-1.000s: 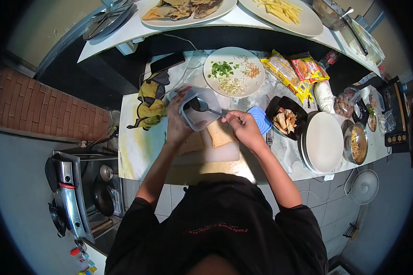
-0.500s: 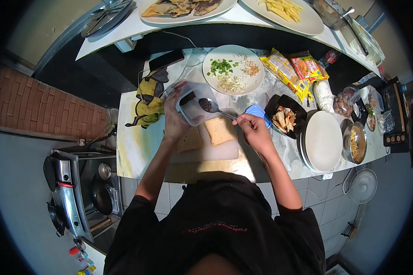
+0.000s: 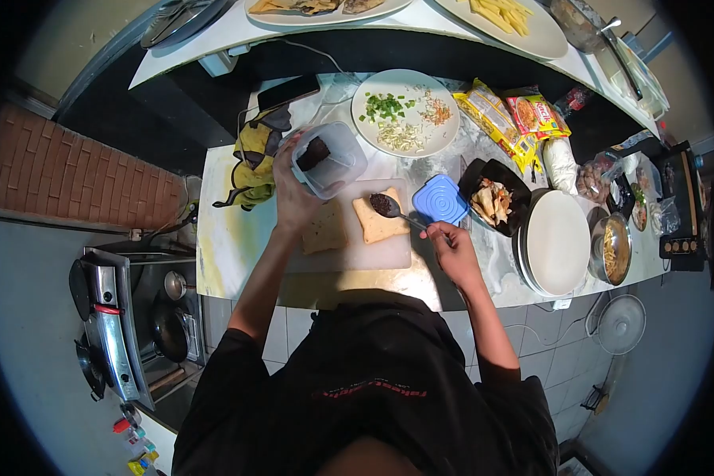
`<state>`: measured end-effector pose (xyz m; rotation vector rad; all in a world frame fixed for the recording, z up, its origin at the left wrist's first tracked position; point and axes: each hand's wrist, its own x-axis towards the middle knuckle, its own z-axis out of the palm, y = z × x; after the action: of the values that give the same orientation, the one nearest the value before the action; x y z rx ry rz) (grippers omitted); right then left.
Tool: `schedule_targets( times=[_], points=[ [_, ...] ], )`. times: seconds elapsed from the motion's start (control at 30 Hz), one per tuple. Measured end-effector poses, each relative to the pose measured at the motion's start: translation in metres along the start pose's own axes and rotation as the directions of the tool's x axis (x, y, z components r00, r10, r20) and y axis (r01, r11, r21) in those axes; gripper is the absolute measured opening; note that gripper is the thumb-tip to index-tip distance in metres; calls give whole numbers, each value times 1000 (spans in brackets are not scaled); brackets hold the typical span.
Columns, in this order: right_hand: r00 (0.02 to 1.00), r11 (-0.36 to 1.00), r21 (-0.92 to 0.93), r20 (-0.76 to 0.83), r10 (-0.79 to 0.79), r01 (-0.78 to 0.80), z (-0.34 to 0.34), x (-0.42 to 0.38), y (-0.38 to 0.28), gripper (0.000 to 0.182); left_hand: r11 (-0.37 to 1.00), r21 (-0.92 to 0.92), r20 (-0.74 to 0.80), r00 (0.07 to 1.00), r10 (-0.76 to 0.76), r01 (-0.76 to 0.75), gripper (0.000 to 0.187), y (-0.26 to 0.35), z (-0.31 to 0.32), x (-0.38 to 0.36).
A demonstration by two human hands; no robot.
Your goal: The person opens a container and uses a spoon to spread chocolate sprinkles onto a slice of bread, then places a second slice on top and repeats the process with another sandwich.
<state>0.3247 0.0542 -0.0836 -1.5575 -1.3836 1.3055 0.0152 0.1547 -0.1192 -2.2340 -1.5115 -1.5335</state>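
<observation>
My left hand (image 3: 290, 186) grips a clear plastic container (image 3: 343, 163), tilted, with a dark mass of chocolate sprinkles (image 3: 316, 151) inside. In my right hand (image 3: 454, 252) is a metal spoon (image 3: 408, 220), its bowl heaped with the dark sprinkles. That bowl is over a bread slice (image 3: 381, 230) on the white cutting board (image 3: 365, 257). Another bread slice (image 3: 325, 230) lies left of it, partly under the container and my left hand. Beside the spoon rests a blue lid (image 3: 440, 199).
A plate of chopped greens (image 3: 415, 83) stands behind the board. To the right are a black bowl of food (image 3: 492, 198), stacked white plates (image 3: 558, 244), yellow packets (image 3: 488, 111) and a metal bowl (image 3: 613, 247). Bananas (image 3: 255, 163) and a phone (image 3: 289, 92) lie at left.
The loaded spoon has moved from the container's mouth down and right, over the right bread slice. The container has shifted slightly up and right, and the blue lid is now in full view.
</observation>
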Motion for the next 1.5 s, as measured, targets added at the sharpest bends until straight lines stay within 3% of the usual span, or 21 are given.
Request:
schedule_targets(
  times=[0.07, 0.13, 0.27, 0.33, 0.57, 0.8, 0.87, 1.1, 1.5],
  points=[
    [1000, 1000, -25, -18, 2, -2, 6, 4, 12, 21, 1000, -2, -6, 1000, -5, 5, 111, 3, -3, 3],
    [954, 957, -145, -128, -271, 253, 15, 8, 22, 19, 997, 2, 29, 997, -75, 75, 111, 10, -8, 5],
    [988, 958, -266, -70, -135, 112, 19, -3, -1, 18, 994, -18, 28, 994, -105, 106, 111, 10, -11, 1],
    [978, 892, -417, -40, -207, 172, 25, -8, -7, 16, 995, 2, 25, 994, -103, 103, 111, 10, -11, 2],
    [953, 785, -570, -8, -302, 243, 33, -14, 1, 12, 996, 27, 36, 995, -89, 88, 112, 12, -14, 2],
    [939, 785, -571, -68, -338, 241, 34, -17, -8, 10, 994, 2, 31, 993, -112, 112, 112, 10, -14, 1],
    [947, 838, -503, -106, -302, 211, 40, -20, -10, 9, 990, -7, 40, 989, -140, 140, 111, 11, -13, 1],
    [953, 845, -466, -10, -303, 264, 61, -30, -6, 10, 994, 15, 8, 994, -106, 106, 111, 8, -13, -1],
    [963, 855, -476, -55, -263, 206, 70, -31, -3, 8, 997, 53, 5, 999, -52, 52, 114, 7, -15, -2]
  ],
)
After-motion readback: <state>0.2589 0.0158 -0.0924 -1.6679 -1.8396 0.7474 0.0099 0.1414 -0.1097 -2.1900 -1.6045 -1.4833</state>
